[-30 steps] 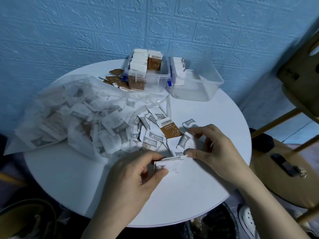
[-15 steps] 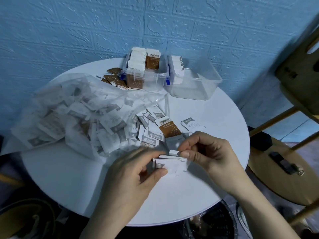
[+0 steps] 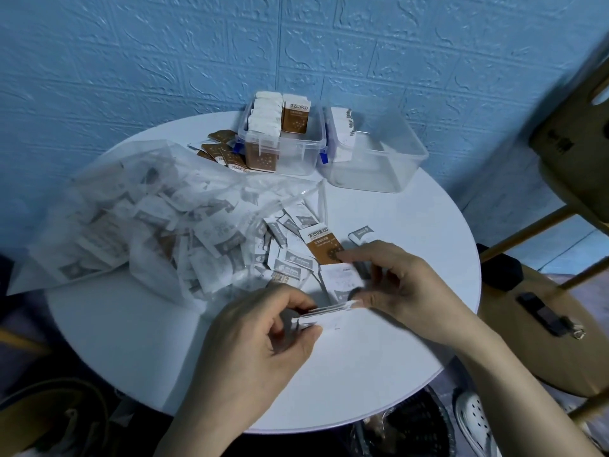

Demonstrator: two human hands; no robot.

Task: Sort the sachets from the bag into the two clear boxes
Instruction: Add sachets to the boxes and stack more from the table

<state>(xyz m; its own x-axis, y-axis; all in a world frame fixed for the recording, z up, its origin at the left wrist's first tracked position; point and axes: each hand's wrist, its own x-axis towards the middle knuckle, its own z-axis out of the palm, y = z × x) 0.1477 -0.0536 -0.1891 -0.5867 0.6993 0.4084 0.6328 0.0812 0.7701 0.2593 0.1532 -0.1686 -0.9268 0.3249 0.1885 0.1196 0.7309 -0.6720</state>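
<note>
Since half a second back: right hand (image 3: 405, 285) lifted off the small stack of white sachets (image 3: 329, 313) and reaching out over the loose sachets (image 3: 296, 245) on the surface (image 3: 131, 341), fingertips landing on the brown sachet (image 3: 321, 242) (contact likely, grip not closed on anything yet). Left hand (image 3: 260, 341) pinching the stack by its near end, just above the surface. Stack apparently one sachet richer, so collecting goes on. Bag (image 3: 138, 225) full at left; left box (image 3: 283, 140) part-filled, right box (image 3: 372, 153) nearly bare. Sorting far from done.
</note>
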